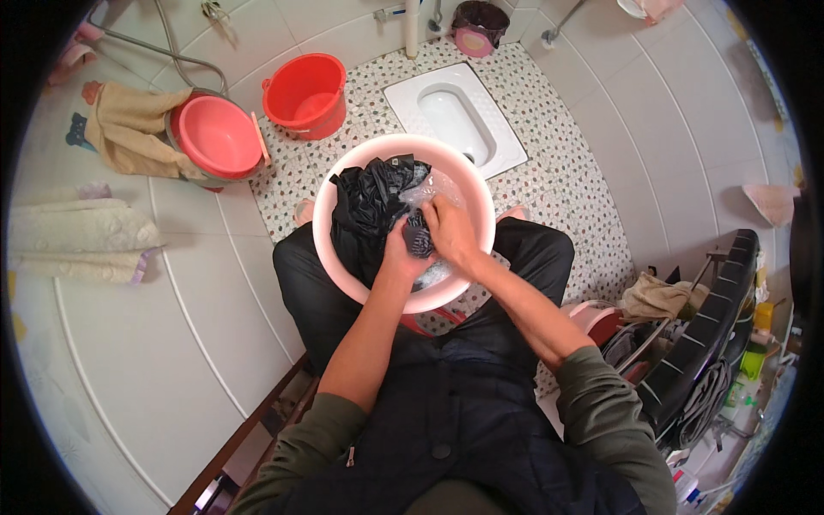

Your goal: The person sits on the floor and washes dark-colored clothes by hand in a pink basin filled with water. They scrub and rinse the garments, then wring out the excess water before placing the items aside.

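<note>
A pale pink basin (489, 219) sits between my knees, with soapy water (443, 187) in it. Wet black clothing (371, 202) is bunched up along the basin's left side and rises above the water. Just right of the middle, both hands grip a dark, striped-looking part of the cloth (419, 239). My left hand (397, 253) is closed around its left side. From the right, my right hand (451, 230) presses on it with curled fingers. The fingertips are partly hidden in the folds.
Beyond the basin are a red bucket (337, 118), a white squat toilet (508, 156) and a lined waste bin (477, 40). A smaller pink basin (221, 137) and a tan towel (129, 120) are at the left. Bottles and cloths crowd a rack (699, 335) at right.
</note>
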{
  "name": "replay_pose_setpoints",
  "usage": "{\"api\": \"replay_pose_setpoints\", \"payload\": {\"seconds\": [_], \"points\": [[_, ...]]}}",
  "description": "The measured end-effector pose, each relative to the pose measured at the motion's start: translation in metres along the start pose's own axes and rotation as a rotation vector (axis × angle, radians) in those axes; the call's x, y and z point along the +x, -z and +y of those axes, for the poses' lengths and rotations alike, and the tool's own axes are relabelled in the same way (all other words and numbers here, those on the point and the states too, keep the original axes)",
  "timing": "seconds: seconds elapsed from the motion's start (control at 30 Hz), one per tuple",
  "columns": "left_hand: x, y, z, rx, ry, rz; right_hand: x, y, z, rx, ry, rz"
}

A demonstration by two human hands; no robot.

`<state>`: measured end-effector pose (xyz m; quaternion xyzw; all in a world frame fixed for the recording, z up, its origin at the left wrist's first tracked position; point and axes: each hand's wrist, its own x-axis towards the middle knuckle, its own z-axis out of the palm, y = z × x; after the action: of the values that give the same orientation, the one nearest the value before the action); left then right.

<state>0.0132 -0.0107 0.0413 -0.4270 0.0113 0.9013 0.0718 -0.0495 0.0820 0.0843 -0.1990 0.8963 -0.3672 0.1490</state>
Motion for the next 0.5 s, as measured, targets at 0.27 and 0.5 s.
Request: {"api": "replay_pose_setpoints", "payload": {"seconds": [0.27,0.5], "points": [[0.055,0.059,0.006,-0.008,0.020,-0.453,-0.002,-0.034,-0.003,-0.276,0.180,0.095],[-0.001,0.021,0.006,0.735,-0.345,-0.144,0.026,0.012,0.027,0.014,-0.012,-0.136]]}}
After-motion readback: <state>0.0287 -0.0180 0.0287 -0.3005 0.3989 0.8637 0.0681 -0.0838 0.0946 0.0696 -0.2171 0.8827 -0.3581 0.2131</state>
